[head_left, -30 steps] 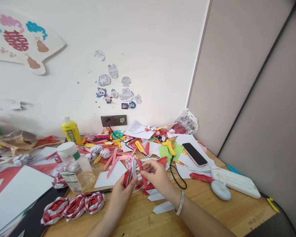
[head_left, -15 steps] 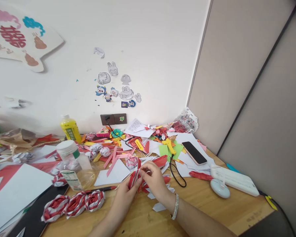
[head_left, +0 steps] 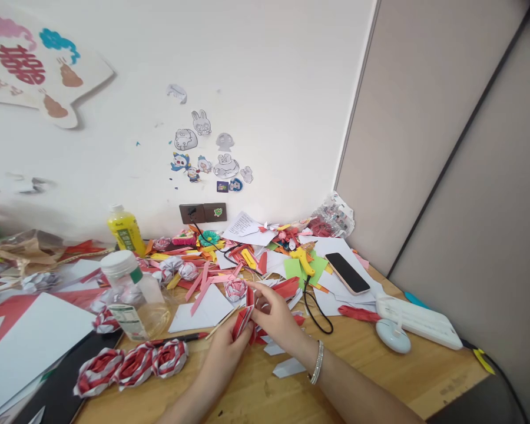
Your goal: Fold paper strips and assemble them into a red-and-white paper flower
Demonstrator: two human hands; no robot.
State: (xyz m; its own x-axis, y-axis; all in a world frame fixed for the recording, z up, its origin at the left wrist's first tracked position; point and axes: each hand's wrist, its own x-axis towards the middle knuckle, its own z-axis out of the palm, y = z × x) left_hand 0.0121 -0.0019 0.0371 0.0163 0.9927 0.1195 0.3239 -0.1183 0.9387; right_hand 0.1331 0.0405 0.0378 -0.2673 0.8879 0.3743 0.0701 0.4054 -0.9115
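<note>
Between my hands is a folded red-and-white paper strip (head_left: 242, 321), raised a little above the tabletop. My left hand (head_left: 228, 347) is closed round its lower part, thumb on the near side. My right hand (head_left: 271, 312) pinches the upper part between thumb and fingers; a bracelet is on that wrist. Just behind them sits a pink-and-white paper rose (head_left: 235, 290). Three joined red-and-white paper roses (head_left: 132, 365) lie left of my left hand. A dark pen-like stick (head_left: 181, 338) and a thin wooden stick (head_left: 221, 323) lie near my left fingers.
A clear jar (head_left: 135, 294) and a yellow bottle (head_left: 126, 229) stand at left. Coloured paper scraps (head_left: 203, 271) cover the back. To the right are a yellow glue gun (head_left: 304, 260) with black cord, a phone (head_left: 348, 272), a white power strip (head_left: 419, 321) and a pale round device (head_left: 393, 335).
My right hand has shifted slightly, with its index finger now stretched along the top of the strip. The strip's upper end stands more upright and shows more folded red. My left hand stays about put.
</note>
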